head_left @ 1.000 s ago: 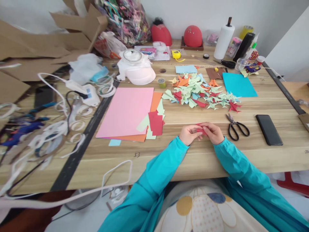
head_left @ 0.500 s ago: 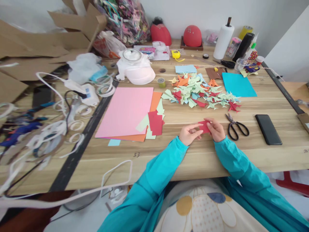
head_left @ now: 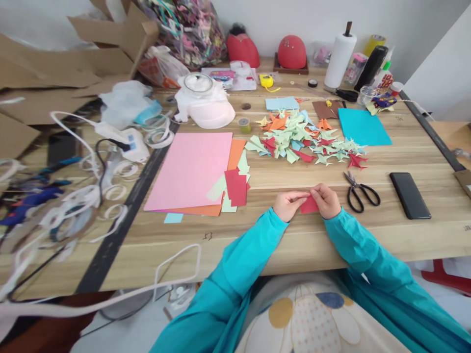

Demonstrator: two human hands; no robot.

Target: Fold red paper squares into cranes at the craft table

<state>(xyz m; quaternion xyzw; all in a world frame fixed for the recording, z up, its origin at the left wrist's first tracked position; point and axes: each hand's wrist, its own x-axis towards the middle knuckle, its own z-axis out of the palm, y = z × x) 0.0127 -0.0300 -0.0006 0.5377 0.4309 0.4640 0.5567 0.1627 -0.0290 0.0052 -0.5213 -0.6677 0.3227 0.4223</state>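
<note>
A small piece of red paper (head_left: pixel 309 205) is pinched between my two hands, low over the wooden table. My left hand (head_left: pixel 290 204) grips its upper left edge with thumb and fingers together. My right hand (head_left: pixel 327 200) closes on the upper right edge, thumb over the paper. Part of the sheet is covered by the fingers. Beyond my hands lies a heap of folded paper cranes (head_left: pixel 294 135) in green, red, orange and blue. Black-handled scissors (head_left: pixel 361 192) rest just right of my right hand.
Pink sheets (head_left: pixel 191 169) lie left of my hands, with red paper rectangles (head_left: pixel 236 188) at their edge. A phone (head_left: pixel 409 195) is at the right. Turquoise paper (head_left: pixel 363 127) lies behind. White cables (head_left: pixel 69 206) tangle at the far left.
The red paper has turned and now hangs below my fingertips toward me. My right hand has shifted slightly left and its fingers have curled in closer to the left hand.
</note>
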